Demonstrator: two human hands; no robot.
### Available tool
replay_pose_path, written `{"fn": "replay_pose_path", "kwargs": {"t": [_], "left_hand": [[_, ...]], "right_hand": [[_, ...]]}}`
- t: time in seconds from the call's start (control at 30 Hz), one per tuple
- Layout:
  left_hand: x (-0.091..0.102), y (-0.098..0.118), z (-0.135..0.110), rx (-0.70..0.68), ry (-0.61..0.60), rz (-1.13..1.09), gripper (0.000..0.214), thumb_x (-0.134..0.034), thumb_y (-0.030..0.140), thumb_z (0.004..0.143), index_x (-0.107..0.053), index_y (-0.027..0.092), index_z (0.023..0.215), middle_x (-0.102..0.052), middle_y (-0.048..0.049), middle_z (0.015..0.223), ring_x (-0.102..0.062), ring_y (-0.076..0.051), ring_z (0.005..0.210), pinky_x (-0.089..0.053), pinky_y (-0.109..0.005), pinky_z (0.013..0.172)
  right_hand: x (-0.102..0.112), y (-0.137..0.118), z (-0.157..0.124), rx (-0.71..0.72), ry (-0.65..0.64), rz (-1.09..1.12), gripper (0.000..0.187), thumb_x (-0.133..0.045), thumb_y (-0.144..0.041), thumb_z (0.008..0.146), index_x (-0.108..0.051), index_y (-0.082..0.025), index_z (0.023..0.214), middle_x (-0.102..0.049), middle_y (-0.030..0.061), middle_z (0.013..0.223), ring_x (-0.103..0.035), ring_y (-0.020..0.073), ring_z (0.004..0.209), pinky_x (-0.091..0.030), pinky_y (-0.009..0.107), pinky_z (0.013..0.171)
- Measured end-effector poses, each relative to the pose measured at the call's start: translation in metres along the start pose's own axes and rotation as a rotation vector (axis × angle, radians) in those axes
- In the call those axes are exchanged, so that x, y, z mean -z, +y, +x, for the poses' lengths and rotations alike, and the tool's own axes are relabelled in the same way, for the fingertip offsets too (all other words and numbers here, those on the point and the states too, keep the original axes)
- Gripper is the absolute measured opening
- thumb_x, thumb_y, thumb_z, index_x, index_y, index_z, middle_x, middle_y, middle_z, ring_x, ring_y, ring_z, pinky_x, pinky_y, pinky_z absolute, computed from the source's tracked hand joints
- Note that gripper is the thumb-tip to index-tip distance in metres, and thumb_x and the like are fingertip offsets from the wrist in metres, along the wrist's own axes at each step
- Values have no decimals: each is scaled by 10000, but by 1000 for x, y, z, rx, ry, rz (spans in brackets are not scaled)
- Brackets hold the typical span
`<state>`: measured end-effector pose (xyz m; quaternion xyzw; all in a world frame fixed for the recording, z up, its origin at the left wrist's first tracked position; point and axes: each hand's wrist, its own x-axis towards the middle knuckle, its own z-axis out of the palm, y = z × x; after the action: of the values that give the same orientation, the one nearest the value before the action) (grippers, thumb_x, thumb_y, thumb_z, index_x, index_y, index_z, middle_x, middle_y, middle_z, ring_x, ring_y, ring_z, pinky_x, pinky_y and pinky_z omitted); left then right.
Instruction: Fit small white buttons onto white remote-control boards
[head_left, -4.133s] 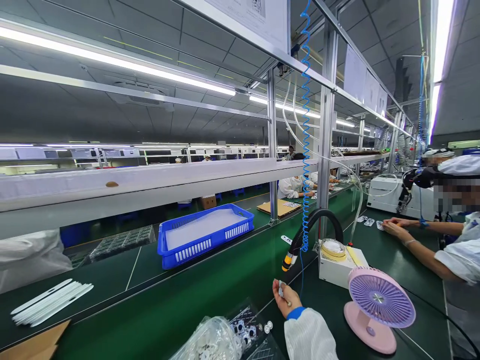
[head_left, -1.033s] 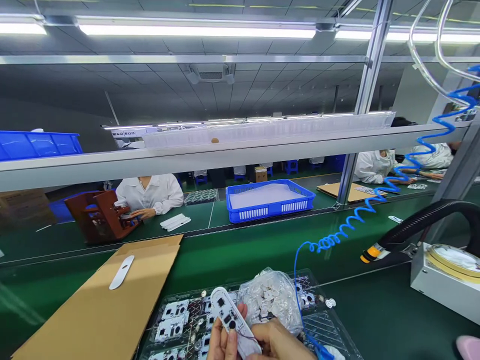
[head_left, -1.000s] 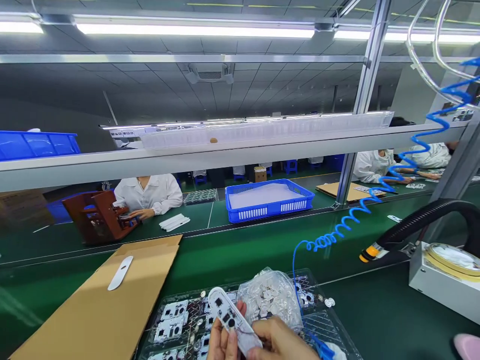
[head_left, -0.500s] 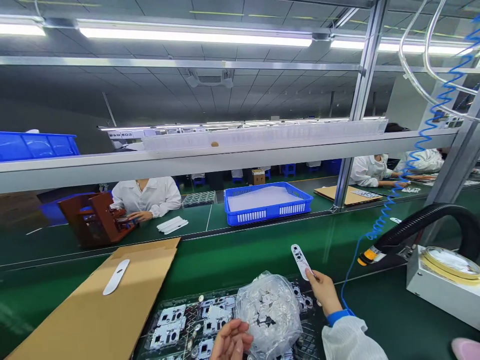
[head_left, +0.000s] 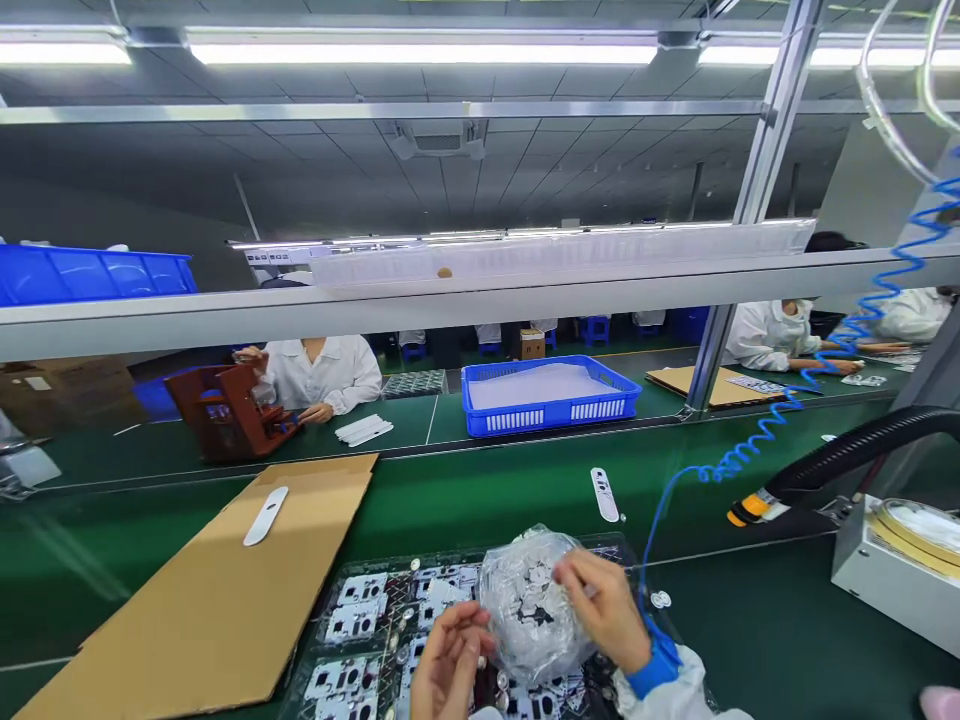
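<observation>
A clear plastic bag (head_left: 525, 625) of small clear and dark pieces rests on a transparent tray (head_left: 351, 560). My left hand (head_left: 454, 655) is beside its left edge, fingers loosely curled and apart, holding nothing I can see. My right hand (head_left: 611, 610) hovers over the bag's right side, slightly blurred, its bent fingers apart. It wears a blue wrist strap (head_left: 654, 672). White panels with dark cut-outs (head_left: 356, 620) lie in the tray. One long white panel (head_left: 604, 495) lies on the green belt (head_left: 487, 490) beyond it.
A cardboard sheet (head_left: 195, 590) with a white strip (head_left: 265, 516) lies at left. Right are a blue coiled cord (head_left: 739, 455), a black hose (head_left: 847, 450) and a grey box (head_left: 874, 575). Across the belt are a blue basket (head_left: 551, 412) and co-workers in white. A shelf rail (head_left: 465, 305) crosses above.
My right hand has let go of the long white panel on the belt and come back left to the bag. My left hand stays by the bag. The view has shifted slightly.
</observation>
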<state>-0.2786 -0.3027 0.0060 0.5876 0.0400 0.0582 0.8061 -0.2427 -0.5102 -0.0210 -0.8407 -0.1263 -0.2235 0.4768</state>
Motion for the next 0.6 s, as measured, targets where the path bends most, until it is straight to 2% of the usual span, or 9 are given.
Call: {"fn": "replay_pose_path", "kwargs": {"t": [0.03, 0.1, 0.2, 0.3, 0.4, 0.47, 0.53, 0.6], "left_hand": [[3, 8, -1, 1, -8, 39, 397, -670, 402, 662, -552, 159, 952, -669, -56, 872, -620, -156, 711, -482, -238, 699], [12, 25, -3, -6, -26, 140, 389, -628, 397, 699, -521, 170, 996, -652, -53, 917, -612, -153, 765, -466, -235, 756], [32, 47, -7, 3, -115, 409, 383, -570, 410, 741, -494, 185, 1043, -624, -57, 975, -590, -157, 827, -438, -247, 797], [51, 60, -16, 4, -243, 809, 289, -496, 394, 787, -532, 186, 985, -605, -57, 947, -552, -151, 782, -413, -262, 745], [61, 61, -26, 45, -377, 1114, 168, -459, 295, 795, -585, 185, 814, -579, -54, 877, -519, -167, 781, -385, -280, 721], [62, 56, -31, 103, -477, 1222, 97, -534, 219, 729, -616, 184, 766, -568, -56, 886, -506, -189, 851, -367, -311, 789], [59, 48, -34, 147, -573, 1290, 161, -630, 175, 643, -648, 194, 801, -558, -62, 923, -481, -219, 930, -335, -347, 855], [56, 38, -35, 156, -675, 1323, 251, -704, 223, 602, -668, 213, 850, -545, -73, 945, -456, -239, 963, -320, -351, 859]], "right_hand": [[-8, -6, -2, 25, -123, -78, 249, -403, -265, 889, -582, -180, 738, -571, 32, 753, -535, 151, 714, -392, 276, 680], [-24, -7, -8, -4, -256, -205, 146, -472, -190, 836, -608, -197, 783, -575, 29, 848, -539, 162, 792, -380, 278, 706], [-39, 6, -15, -67, -295, -300, 159, -557, -121, 737, -638, -235, 812, -561, 18, 928, -522, 189, 908, -358, 293, 761], [-42, 15, -17, -90, -307, -290, 163, -545, -130, 747, -647, -241, 807, -553, 23, 937, -510, 198, 928, -348, 303, 761], [-38, 11, -17, -82, -327, -247, 166, -522, -159, 777, -656, -246, 822, -557, 32, 933, -499, 208, 939, -348, 310, 753], [-35, 6, -16, -85, -324, -214, 173, -501, -183, 800, -660, -244, 830, -561, 41, 932, -494, 217, 943, -349, 322, 756], [-34, 2, -15, -96, -300, -172, 193, -467, -216, 830, -660, -230, 837, -563, 54, 934, -493, 222, 941, -353, 335, 771], [-32, -1, -14, -113, -266, -113, 226, -430, -256, 858, -653, -217, 870, -566, 64, 932, -501, 216, 923, -362, 339, 787]]}}
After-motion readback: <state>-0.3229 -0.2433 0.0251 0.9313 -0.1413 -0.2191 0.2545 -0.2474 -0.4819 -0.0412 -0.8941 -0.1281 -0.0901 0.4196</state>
